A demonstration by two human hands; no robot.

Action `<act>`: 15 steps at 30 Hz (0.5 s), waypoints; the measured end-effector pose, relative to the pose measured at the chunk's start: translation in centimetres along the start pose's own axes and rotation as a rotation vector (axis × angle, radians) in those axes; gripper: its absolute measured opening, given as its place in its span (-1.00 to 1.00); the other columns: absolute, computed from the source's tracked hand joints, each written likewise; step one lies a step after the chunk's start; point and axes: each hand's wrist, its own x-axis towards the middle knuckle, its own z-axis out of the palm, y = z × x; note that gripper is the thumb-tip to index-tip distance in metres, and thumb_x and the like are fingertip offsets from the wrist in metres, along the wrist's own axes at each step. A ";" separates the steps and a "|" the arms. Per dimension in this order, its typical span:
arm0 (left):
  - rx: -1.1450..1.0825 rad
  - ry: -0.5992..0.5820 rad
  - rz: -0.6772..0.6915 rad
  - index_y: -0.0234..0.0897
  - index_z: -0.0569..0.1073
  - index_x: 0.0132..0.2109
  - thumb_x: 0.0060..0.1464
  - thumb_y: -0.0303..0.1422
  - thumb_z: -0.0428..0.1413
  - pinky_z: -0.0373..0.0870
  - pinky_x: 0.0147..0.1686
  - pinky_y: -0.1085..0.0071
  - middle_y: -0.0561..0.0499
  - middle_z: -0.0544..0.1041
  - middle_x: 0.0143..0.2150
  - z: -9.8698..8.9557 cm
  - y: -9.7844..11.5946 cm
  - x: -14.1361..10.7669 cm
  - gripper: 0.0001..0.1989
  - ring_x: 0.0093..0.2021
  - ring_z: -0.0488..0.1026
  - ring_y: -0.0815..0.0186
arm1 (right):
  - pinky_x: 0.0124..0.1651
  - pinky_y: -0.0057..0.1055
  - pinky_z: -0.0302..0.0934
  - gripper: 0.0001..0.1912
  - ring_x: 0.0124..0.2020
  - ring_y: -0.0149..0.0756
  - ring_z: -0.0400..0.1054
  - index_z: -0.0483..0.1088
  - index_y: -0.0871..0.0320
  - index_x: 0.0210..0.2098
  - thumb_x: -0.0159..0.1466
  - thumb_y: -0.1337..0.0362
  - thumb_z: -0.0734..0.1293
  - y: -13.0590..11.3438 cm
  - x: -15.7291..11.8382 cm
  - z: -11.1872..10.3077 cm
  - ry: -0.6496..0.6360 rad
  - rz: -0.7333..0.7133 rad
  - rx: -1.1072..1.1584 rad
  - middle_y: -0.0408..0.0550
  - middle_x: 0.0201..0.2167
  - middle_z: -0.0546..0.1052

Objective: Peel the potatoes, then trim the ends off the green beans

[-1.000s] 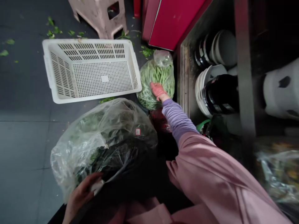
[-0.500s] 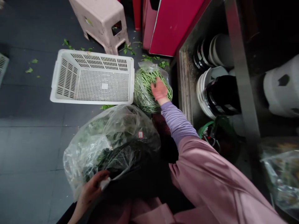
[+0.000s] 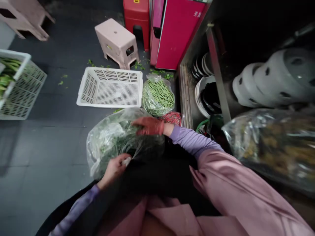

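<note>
A large clear plastic bag [image 3: 108, 131] of leafy greens lies on the floor in front of me. My left hand [image 3: 115, 168], bare, is closed on the near edge of this bag. Above its right side is my right hand [image 3: 149, 126], in a red-orange glove with the fingers stretched out; whether it touches the plastic I cannot tell. Just beyond stands an opened clear bag of green beans [image 3: 161, 93]. A red mesh bag [image 3: 171, 118] is partly hidden behind my right wrist. The white plastic basket [image 3: 118, 94] beside the beans has nothing in it.
Another white basket [image 3: 19, 88] with green vegetables stands at left. A pink stool [image 3: 118, 41] and a red stool [image 3: 136, 14] are at the back, near a pink-red cabinet [image 3: 174, 36]. Metal shelving [image 3: 218, 72] with buckets runs along the right, by a big filled plastic bag [image 3: 273, 144].
My right hand has left the green beans and come back toward me, over the bag of greens. My left hand stays at that bag's edge. The view has shifted, showing more surroundings.
</note>
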 end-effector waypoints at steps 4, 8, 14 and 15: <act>0.088 -0.058 0.140 -0.11 0.76 -0.25 0.21 -0.15 0.26 0.76 -0.18 0.21 -0.06 0.79 -0.32 0.8 6.6 -0.1 -0.78 -0.32 0.73 0.09 | 0.16 -0.25 0.63 -0.67 0.05 0.04 0.84 0.84 -0.02 0.10 0.39 0.35 0.80 -6.0 -7.0 5.0 -0.265 -0.050 -0.080 -0.11 -0.13 0.87; 0.102 -0.034 0.325 -0.19 0.82 -0.11 0.34 -0.28 0.23 0.80 -0.05 0.22 -0.05 0.83 -0.22 0.1 14.1 0.5 -0.75 -0.20 0.80 0.10 | 0.12 -0.20 0.62 -0.89 -0.09 -0.01 0.76 0.77 -0.01 -0.19 0.51 0.31 0.65 -7.7 -12.6 3.8 0.083 0.100 0.107 -0.12 -0.23 0.81; 0.099 -0.301 0.460 -0.24 0.86 0.08 0.39 -0.15 0.50 0.82 0.15 0.19 -0.10 0.88 -0.05 -5.7 19.5 10.2 -0.71 0.07 0.87 0.07 | -0.08 -0.19 0.54 -0.66 -0.21 -0.04 0.56 0.68 -0.04 -0.33 0.37 -0.13 0.58 -9.3 -16.2 -1.6 0.569 0.206 0.441 -0.08 -0.34 0.68; 0.117 -0.285 0.452 -0.23 0.86 0.13 0.36 -0.17 0.53 0.81 0.18 0.19 -0.09 0.88 -0.03 -6.4 18.8 12.9 -0.69 0.10 0.87 0.08 | -0.11 -0.18 0.51 -0.65 -0.24 -0.05 0.53 0.65 -0.04 -0.38 0.33 -0.15 0.57 -9.0 -16.5 -1.9 0.611 0.242 0.453 -0.07 -0.37 0.66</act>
